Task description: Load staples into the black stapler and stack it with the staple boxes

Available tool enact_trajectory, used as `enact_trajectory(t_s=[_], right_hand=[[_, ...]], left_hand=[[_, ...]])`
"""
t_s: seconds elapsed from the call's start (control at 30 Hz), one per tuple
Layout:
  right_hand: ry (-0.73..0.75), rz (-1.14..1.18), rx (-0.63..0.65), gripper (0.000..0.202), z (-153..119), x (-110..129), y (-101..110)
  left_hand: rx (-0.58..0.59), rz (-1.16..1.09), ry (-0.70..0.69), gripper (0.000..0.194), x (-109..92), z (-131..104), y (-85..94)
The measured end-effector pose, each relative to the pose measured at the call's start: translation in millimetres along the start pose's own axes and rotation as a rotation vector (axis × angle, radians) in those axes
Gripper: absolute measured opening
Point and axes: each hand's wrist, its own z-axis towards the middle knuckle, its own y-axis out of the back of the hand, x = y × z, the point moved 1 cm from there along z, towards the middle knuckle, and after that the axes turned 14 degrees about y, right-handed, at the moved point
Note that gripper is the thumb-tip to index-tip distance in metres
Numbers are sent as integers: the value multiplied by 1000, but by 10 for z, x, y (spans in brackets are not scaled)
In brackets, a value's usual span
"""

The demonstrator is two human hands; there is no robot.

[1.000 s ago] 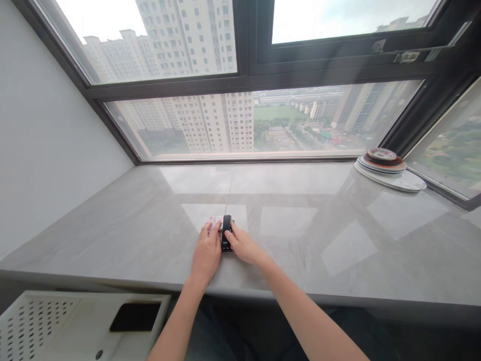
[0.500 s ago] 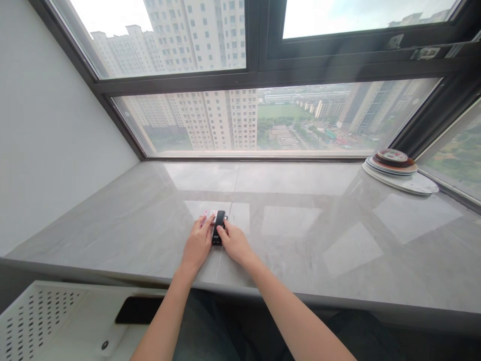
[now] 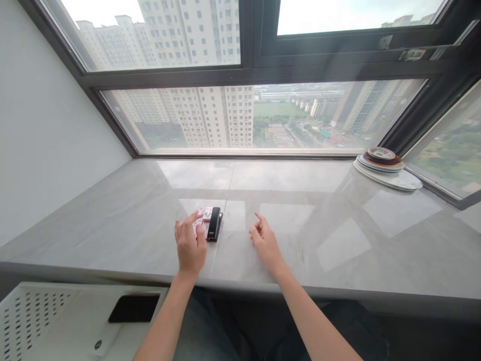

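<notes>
The left hand (image 3: 190, 245) was open and held nothing; its fingers were loosely spread, and its fingertips (image 3: 198, 215) hovered over or perhaps touched the small red-and-white card (image 3: 205, 214) lying flat on the sill (image 3: 112, 225). Whether they actually pressed the card could not be told. Just to the right of those fingertips lay the black stapler (image 3: 214, 224), partly over the card's right edge. The right hand (image 3: 263, 240) was also empty and relaxed, well to the right of the stapler, its forefinger slightly raised.

To handle this step well, I judged the left fingers should pin the card flat, so that it would not slide from under the stapler, and any push on the stapler should come straight down along its top.

The stapler's long axis ran away from the person toward the window (image 3: 240, 115), tilted a little to the right at its far end. Which end was its mouth could not be made out.

Far off to the right of both hands sat a stack of plates (image 3: 383, 163).
</notes>
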Motion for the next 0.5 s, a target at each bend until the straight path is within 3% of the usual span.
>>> enact_trajectory(t_s=[0.1, 0.23, 0.37, 0.5], right_hand=[[40, -150, -60, 58, -211, -70, 483], [167, -555, 79, 55, -415, -179, 943], [182, -811, 216, 61, -559, -256, 1027], [220, -933, 207, 65, -626, -237, 889]], left_hand=[[185, -27, -167, 39, -363, -274, -198], [426, 78, -295, 49, -688, -571, -637], [441, 155, -291, 61, -715, -687, -879], [439, 173, -288, 62, -678, -690, -863]])
